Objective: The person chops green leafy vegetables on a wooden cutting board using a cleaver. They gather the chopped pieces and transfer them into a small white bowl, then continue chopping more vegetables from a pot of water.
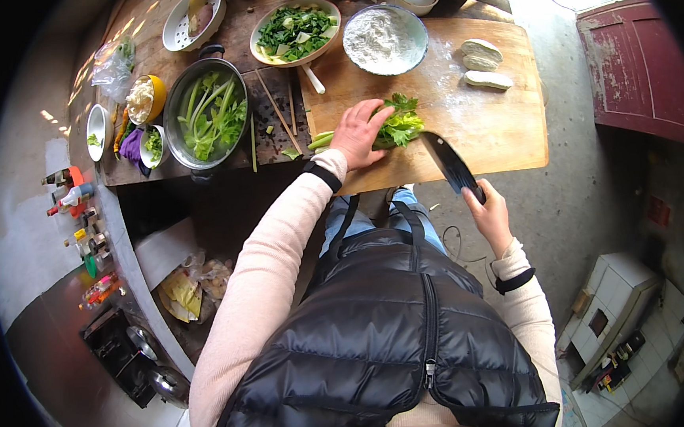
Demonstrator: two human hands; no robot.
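My left hand (361,133) presses a bunch of leafy celery (402,125) onto the wooden cutting board (491,137). Pale stalks stick out on the left of the hand, and the leaves spread out on its right. In my right hand (489,214) is the handle of a dark-bladed kitchen knife (450,159). Its blade slants over the board's front edge, with the tip close to the celery leaves. Behind the celery, a bowl of white flour (384,39) rests on the board. Several pale dough pieces (484,63) lie at the board's right, near scattered flour.
Left of the board, a metal pot (172,115) holds more celery in water. Two chopsticks (278,111) lie between pot and board. Behind stand a bowl of chopped greens (295,35) and a white strainer (170,32). A yellow bowl (159,95) and small white bowls (99,148) line the table's left.
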